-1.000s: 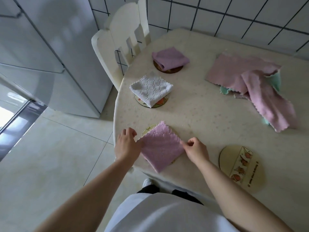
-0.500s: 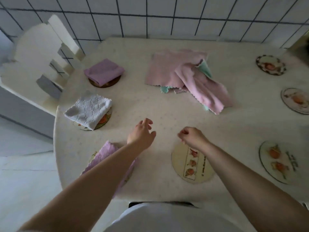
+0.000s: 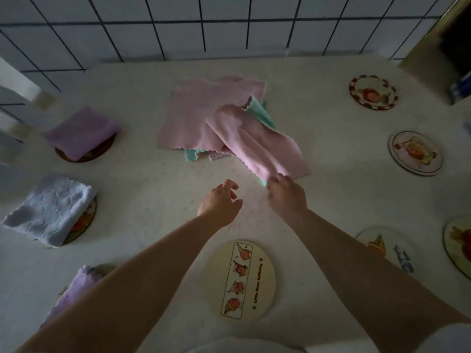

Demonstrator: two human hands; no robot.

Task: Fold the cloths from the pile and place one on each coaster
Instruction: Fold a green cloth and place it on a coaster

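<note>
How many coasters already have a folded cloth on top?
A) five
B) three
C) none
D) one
B: a folded purple cloth, a folded white cloth and a folded lilac cloth each lie on a coaster down the left side; the coaster with the fruit strip and those at the right are bare.

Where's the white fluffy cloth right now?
In the head view, the folded white cloth sits on a coaster at the table's left edge, between the two folded purple cloths.
</note>
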